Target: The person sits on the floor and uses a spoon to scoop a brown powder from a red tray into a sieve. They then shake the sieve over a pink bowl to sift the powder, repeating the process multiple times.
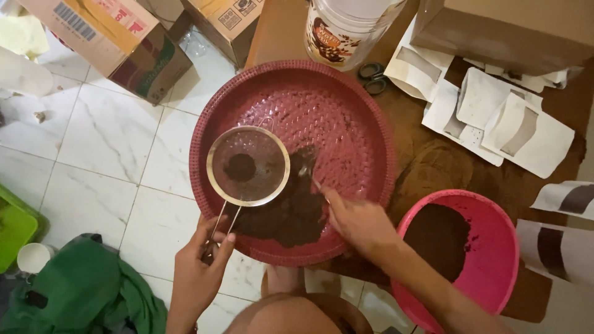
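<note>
Sieve (248, 166), a round metal one with a small clump of dark brown powder in its mesh, hangs over the left part of the red woven tray (365, 105). The left hand (199, 267) carries it from the near side, its grip pressed together around the wire handle. To sift well here, I judge the sieve should stay level and above the tray, so the fine powder falls inside the rim and not on the white tiled floor (99, 148) to the left. Right of the sieve, a heap of dark powder (286, 213) lies on the near part of the tray. The right hand (359, 224) rests at the heap's edge, its grip pinching a spoon (307, 174) dipped in the powder. Further right, a pink bowl (495, 247) holds more of the brown powder, banked on its left side. Far off stand a white tub (346, 28) and white pouches (495, 117).
</note>
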